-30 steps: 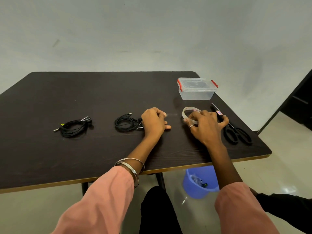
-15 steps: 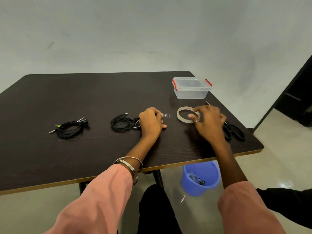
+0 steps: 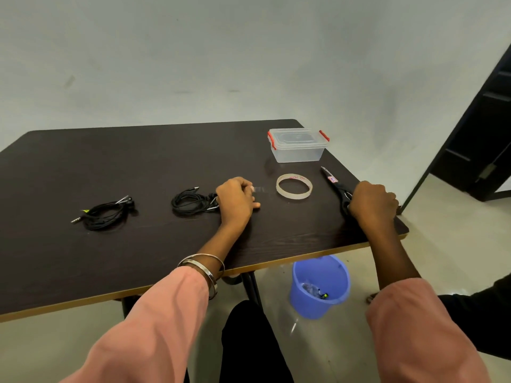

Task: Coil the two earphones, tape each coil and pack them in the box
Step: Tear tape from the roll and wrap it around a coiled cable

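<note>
Earphones lie in two black coils on the dark table [image 3: 138, 161]. The nearer-centre coil [image 3: 190, 201] sits just left of the left hand [image 3: 236, 200], touching its knuckles, with its plug pointing far and right. The left hand rests on the table with fingers curled in, and a short clear strip of tape [image 3: 258, 189] sticks out from its fingertips toward the right; whether the grip is pinching that strip or only touching it cannot be told. A pair of metal bangles [image 3: 204, 268] circles the left wrist above a pink sleeve [image 3: 154, 327].

The right hand [image 3: 372, 203] is closed over the handles of the black scissors [image 3: 336, 185] near the table's right edge; the blades point far and left, flat on the surface, with a small label on them. Its grip hides the handles.

Between the two hands lies the tape roll [image 3: 294, 186], flat, apart from both. Farther back stands the clear box [image 3: 298, 146] with its lid on and red clips at both ends.

The other coil [image 3: 106, 214] lies well to the left, untouched, with a yellow-green tag near its plug.

Below the table's near edge a blue bucket [image 3: 320, 286] stands on the floor with small scraps inside.
</note>
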`<action>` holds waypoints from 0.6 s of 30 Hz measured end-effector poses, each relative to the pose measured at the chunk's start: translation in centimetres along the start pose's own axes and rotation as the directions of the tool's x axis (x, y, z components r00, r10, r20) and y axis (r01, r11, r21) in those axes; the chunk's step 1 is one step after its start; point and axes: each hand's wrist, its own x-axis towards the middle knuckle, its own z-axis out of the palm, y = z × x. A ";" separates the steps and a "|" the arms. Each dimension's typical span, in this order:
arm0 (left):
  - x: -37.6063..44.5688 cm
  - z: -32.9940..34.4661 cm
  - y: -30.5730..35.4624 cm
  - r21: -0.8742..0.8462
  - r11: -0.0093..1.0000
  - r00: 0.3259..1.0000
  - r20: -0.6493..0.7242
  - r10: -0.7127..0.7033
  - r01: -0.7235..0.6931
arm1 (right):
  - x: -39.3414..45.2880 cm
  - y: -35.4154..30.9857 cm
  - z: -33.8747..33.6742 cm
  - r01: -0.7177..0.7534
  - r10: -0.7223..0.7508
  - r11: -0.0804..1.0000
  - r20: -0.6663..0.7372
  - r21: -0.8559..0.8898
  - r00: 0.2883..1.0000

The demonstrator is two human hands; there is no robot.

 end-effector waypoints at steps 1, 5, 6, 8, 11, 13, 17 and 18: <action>0.0 0.0 0.0 0.004 1.000 1.000 0.000 0.004 -0.004 | 0.0 -0.1 -0.4 0.011 -0.011 1.000 0.013 -0.003 1.000; 0.0 0.0 0.0 0.014 1.000 1.000 0.002 0.017 -0.017 | -0.3 -0.1 -2.1 0.082 -0.082 0.997 -0.007 0.014 0.997; 0.0 0.0 0.0 0.020 1.000 1.000 0.001 0.020 -0.020 | -0.2 0.0 -2.7 0.105 -0.105 0.993 -0.015 0.055 0.994; 0.0 0.1 0.0 0.028 0.999 1.000 -0.002 0.028 -0.028 | 0.3 0.0 -4.0 0.146 -0.147 0.975 -0.004 0.166 0.989; -0.1 0.1 0.0 0.031 0.999 0.999 -0.009 0.045 -0.045 | 0.5 -0.6 -5.9 0.214 -0.234 0.936 0.041 0.278 0.971; -0.3 0.0 0.1 0.037 0.998 0.998 -0.019 0.055 -0.054 | -0.1 -1.2 -6.7 0.304 -0.326 0.906 0.029 0.293 0.945; -0.5 -0.1 0.2 0.055 0.995 0.997 -0.014 0.082 -0.081 | -1.5 -1.9 -7.8 0.483 -0.526 0.816 0.060 0.316 0.849; -0.5 -0.2 0.2 0.062 0.994 0.996 -0.012 0.091 -0.090 | -1.7 -2.0 -8.1 0.531 -0.565 0.810 0.088 0.250 0.820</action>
